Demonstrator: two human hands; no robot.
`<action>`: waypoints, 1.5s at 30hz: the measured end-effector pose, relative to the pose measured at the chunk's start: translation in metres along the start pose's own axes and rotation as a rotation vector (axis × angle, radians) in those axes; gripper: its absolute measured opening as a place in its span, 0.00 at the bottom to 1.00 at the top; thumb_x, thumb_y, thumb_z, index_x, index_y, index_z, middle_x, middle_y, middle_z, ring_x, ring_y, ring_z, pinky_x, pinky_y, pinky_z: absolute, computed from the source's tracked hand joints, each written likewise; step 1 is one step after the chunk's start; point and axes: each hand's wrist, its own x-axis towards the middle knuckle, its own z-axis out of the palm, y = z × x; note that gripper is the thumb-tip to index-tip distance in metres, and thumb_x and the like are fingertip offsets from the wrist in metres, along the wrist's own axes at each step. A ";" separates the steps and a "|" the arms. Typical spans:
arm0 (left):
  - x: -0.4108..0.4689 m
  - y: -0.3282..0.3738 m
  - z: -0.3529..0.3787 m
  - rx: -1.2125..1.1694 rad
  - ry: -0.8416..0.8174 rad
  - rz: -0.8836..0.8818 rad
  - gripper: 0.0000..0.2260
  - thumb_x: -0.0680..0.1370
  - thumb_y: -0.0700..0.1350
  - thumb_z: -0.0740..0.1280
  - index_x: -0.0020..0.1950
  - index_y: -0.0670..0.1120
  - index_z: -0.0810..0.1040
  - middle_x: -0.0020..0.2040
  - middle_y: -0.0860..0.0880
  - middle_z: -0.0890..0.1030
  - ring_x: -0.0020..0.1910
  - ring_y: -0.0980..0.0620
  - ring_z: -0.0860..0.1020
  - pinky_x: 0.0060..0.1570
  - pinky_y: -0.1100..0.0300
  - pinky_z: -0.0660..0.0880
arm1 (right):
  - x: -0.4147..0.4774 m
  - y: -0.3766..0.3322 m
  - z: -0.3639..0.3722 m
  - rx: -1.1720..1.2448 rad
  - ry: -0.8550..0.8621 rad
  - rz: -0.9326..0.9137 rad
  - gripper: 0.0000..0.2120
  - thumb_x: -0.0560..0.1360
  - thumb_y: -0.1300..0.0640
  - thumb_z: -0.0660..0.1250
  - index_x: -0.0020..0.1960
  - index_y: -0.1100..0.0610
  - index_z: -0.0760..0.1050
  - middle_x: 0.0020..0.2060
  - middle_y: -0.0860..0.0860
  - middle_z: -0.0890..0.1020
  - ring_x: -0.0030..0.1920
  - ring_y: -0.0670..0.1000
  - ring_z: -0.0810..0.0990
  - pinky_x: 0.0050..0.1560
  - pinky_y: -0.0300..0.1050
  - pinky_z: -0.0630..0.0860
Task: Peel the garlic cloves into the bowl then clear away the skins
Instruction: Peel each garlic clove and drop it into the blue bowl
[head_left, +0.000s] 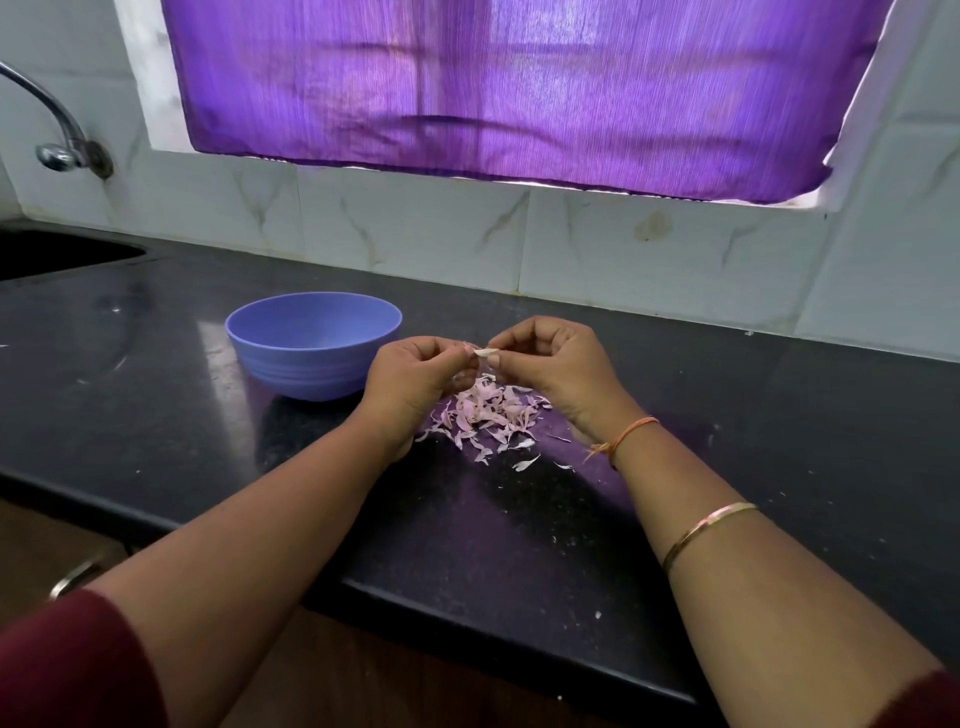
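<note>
At frame centre a small pale garlic clove (485, 353) lies crosswise, its ends pinched by fingers of the left hand (415, 379) and right hand (550, 369), over pink papery skins (488, 415); the lilac plastic bowl (291, 358) sits left, nearer the left hand.

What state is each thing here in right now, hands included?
Garlic clove: held in the air between both hands.
Left hand: pinches the clove.
Right hand: pinches its other side.
Garlic skins: loose heap on the countertop, not yet cleared.
Bowl: upright beside the heap; bottom hidden.
Curtain: drawn across the window.
Tap: no water seen.
</note>
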 end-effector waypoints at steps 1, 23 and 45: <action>0.000 0.000 0.000 0.003 -0.003 -0.002 0.06 0.76 0.37 0.66 0.41 0.40 0.80 0.39 0.41 0.81 0.36 0.51 0.78 0.41 0.64 0.78 | 0.000 0.000 0.000 0.012 0.001 0.006 0.05 0.68 0.71 0.71 0.44 0.66 0.78 0.36 0.57 0.81 0.34 0.50 0.79 0.39 0.39 0.80; -0.008 -0.002 0.002 0.436 0.040 0.262 0.09 0.75 0.40 0.69 0.37 0.52 0.81 0.37 0.45 0.84 0.39 0.45 0.82 0.45 0.52 0.79 | 0.002 -0.002 0.004 -0.069 0.060 0.093 0.05 0.70 0.69 0.69 0.45 0.65 0.81 0.33 0.55 0.80 0.31 0.47 0.76 0.34 0.36 0.76; 0.001 -0.007 -0.002 0.389 0.109 0.280 0.06 0.74 0.37 0.69 0.46 0.46 0.82 0.38 0.55 0.81 0.35 0.63 0.78 0.41 0.68 0.78 | 0.002 0.002 -0.003 0.022 0.049 0.050 0.06 0.71 0.70 0.68 0.45 0.62 0.78 0.37 0.56 0.80 0.34 0.49 0.77 0.37 0.38 0.78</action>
